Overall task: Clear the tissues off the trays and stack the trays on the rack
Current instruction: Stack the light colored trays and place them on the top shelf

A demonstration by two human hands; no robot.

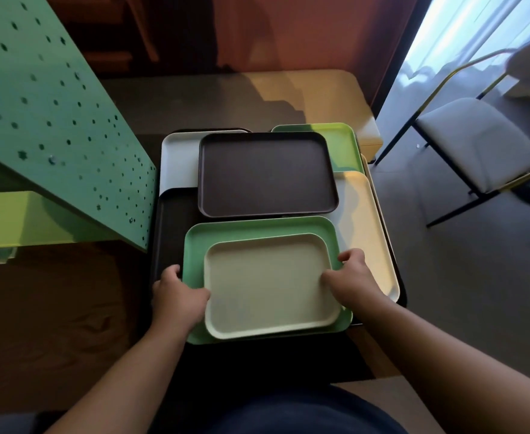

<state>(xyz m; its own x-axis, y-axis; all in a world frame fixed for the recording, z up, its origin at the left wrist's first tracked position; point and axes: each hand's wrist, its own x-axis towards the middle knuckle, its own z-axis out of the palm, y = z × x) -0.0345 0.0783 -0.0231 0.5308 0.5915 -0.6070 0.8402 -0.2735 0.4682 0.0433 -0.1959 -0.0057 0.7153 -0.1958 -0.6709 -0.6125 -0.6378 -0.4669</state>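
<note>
A cream tray (270, 286) lies inside a larger mint-green tray (257, 228), nearest to me on a pile of trays. My left hand (177, 297) grips the left edges of this pair, thumb on the cream tray. My right hand (349, 277) holds their right edges, fingers curled over the rim. Behind them lies a dark brown tray (266, 173). A white tray (176, 161), a light green tray (342, 142), a cream tray (370, 227) and a black tray (169, 227) show beneath. No tissue is visible on any tray.
A green perforated metal panel (47, 126) with a yellow-green shelf (7, 217) stands at the left. The table (194, 101) reaches back to a reddish wall. A cushioned chair (476, 142) with a black and gold frame stands on the floor at the right.
</note>
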